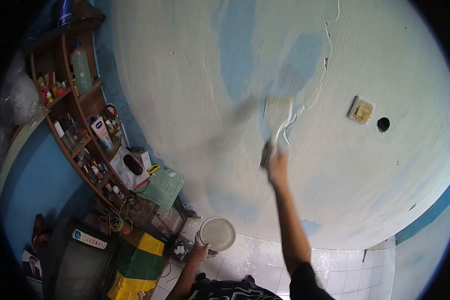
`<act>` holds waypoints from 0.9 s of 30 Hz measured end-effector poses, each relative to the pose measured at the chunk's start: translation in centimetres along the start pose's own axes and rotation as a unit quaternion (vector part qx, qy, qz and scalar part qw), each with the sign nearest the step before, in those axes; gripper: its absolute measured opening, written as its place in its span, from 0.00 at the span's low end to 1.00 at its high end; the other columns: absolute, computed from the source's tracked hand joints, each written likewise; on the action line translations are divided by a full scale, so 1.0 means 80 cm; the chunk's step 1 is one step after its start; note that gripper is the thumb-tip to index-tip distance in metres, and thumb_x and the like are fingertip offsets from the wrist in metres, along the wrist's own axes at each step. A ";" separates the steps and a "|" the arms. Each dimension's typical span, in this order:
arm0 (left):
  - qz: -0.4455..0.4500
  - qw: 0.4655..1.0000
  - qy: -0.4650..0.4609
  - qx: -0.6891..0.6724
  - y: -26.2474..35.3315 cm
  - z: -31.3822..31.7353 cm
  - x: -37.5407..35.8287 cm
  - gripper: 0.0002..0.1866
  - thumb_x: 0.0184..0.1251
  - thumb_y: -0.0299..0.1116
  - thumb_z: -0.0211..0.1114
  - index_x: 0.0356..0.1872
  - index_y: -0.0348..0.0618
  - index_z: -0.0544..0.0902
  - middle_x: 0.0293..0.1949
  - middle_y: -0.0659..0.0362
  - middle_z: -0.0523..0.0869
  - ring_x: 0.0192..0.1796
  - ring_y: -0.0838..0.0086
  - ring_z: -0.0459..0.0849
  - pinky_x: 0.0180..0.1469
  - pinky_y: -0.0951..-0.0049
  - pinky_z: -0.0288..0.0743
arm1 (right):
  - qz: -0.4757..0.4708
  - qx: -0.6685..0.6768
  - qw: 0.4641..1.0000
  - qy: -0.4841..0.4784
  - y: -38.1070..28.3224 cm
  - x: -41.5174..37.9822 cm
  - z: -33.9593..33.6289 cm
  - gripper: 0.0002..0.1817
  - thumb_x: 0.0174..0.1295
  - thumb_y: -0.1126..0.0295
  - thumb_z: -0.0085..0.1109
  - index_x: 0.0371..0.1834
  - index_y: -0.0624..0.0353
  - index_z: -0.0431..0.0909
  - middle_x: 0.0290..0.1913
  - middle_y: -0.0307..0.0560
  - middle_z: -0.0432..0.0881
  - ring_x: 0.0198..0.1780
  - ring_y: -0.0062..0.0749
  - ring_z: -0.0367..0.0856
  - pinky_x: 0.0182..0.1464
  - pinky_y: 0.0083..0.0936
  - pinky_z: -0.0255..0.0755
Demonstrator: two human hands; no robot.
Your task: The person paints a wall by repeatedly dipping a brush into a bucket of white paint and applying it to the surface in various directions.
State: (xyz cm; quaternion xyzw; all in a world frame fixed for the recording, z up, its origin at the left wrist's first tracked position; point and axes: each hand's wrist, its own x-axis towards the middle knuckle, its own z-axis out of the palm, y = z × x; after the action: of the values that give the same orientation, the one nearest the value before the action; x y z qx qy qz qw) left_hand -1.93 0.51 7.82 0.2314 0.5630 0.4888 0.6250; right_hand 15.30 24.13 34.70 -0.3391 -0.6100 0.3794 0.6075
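Observation:
My right hand [277,167] is closed round the handle of a paint roller [279,107], which is blurred by motion against the wall [185,125]. Whitish paint covers most of this wall, with blue patches showing near the roller. Low in the view, my left hand [201,251] holds a round tub [218,234] of pale paint by its left and lower side. The tub is over the floor, a little way from the wall.
Wooden shelves [65,107] with bottles and tubes stand at the left. Below them are a green box [161,186], a television [80,267] and a green and yellow cloth [141,267]. A switch box [360,110] and a round hole [383,124] are in the wall. White tiles [335,270] are paint-spattered.

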 end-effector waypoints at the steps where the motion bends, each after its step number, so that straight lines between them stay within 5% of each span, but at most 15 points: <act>1: 0.005 1.000 -0.004 0.000 0.001 0.002 0.000 0.33 0.63 0.18 0.43 0.61 0.61 0.39 0.52 0.40 0.66 0.34 0.55 0.83 0.35 0.61 0.82 | -0.003 0.021 1.000 0.008 -0.038 0.042 0.002 0.09 0.65 0.66 0.41 0.32 0.56 0.70 0.18 0.29 0.64 0.16 0.11 0.59 0.16 0.12 0.54; 3: 0.023 1.000 -0.011 0.006 -0.002 0.006 0.003 0.33 0.63 0.18 0.43 0.61 0.62 0.39 0.54 0.41 0.64 0.35 0.55 0.82 0.36 0.60 0.82 | -0.057 0.063 0.996 0.000 -0.106 0.101 0.012 0.10 0.65 0.64 0.41 0.33 0.57 0.69 0.18 0.31 0.66 0.15 0.13 0.59 0.15 0.13 0.51; 6: 0.025 1.000 -0.016 0.002 -0.005 0.010 0.002 0.33 0.63 0.18 0.42 0.61 0.63 0.39 0.55 0.42 0.63 0.35 0.55 0.82 0.36 0.60 0.82 | 0.040 0.129 0.991 0.000 -0.126 0.148 0.025 0.11 0.64 0.61 0.42 0.32 0.55 0.69 0.19 0.32 0.66 0.14 0.14 0.59 0.14 0.13 0.51; 12: -0.029 1.000 0.005 -0.003 0.000 0.010 -0.013 0.33 0.63 0.18 0.42 0.61 0.63 0.39 0.52 0.42 0.66 0.34 0.57 0.83 0.35 0.61 0.82 | 0.187 0.135 0.973 0.027 0.122 -0.003 0.044 0.10 0.63 0.61 0.45 0.30 0.53 0.71 0.18 0.33 0.68 0.13 0.15 0.61 0.12 0.15 0.54; 17: -0.012 1.000 0.016 0.008 -0.016 -0.008 -0.014 0.33 0.63 0.19 0.44 0.61 0.60 0.39 0.49 0.41 0.69 0.31 0.58 0.83 0.32 0.63 0.82 | 0.296 0.133 0.944 0.059 0.238 -0.148 0.030 0.10 0.63 0.61 0.43 0.26 0.50 0.67 0.15 0.31 0.64 0.11 0.15 0.59 0.10 0.16 0.54; 21: 0.015 0.999 0.014 0.032 -0.020 -0.005 -0.018 0.32 0.63 0.19 0.44 0.61 0.59 0.40 0.48 0.41 0.70 0.30 0.58 0.83 0.29 0.64 0.82 | 0.378 0.166 0.907 0.086 0.220 -0.142 0.008 0.11 0.62 0.61 0.44 0.27 0.54 0.68 0.15 0.35 0.65 0.14 0.20 0.64 0.15 0.20 0.60; 27: 0.000 1.000 -0.023 0.020 -0.024 0.007 -0.002 0.31 0.63 0.20 0.44 0.61 0.58 0.40 0.51 0.41 0.67 0.34 0.55 0.83 0.33 0.62 0.83 | 0.229 0.276 0.930 -0.079 0.009 0.025 -0.029 0.06 0.61 0.69 0.40 0.33 0.56 0.67 0.23 0.37 0.68 0.19 0.20 0.66 0.15 0.17 0.60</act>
State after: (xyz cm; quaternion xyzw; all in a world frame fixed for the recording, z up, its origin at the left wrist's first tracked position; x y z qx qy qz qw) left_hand -0.68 -0.29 6.42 0.2552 0.5583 0.4718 0.6330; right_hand 17.50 26.37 34.96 -0.2572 -0.4335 0.6870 0.5234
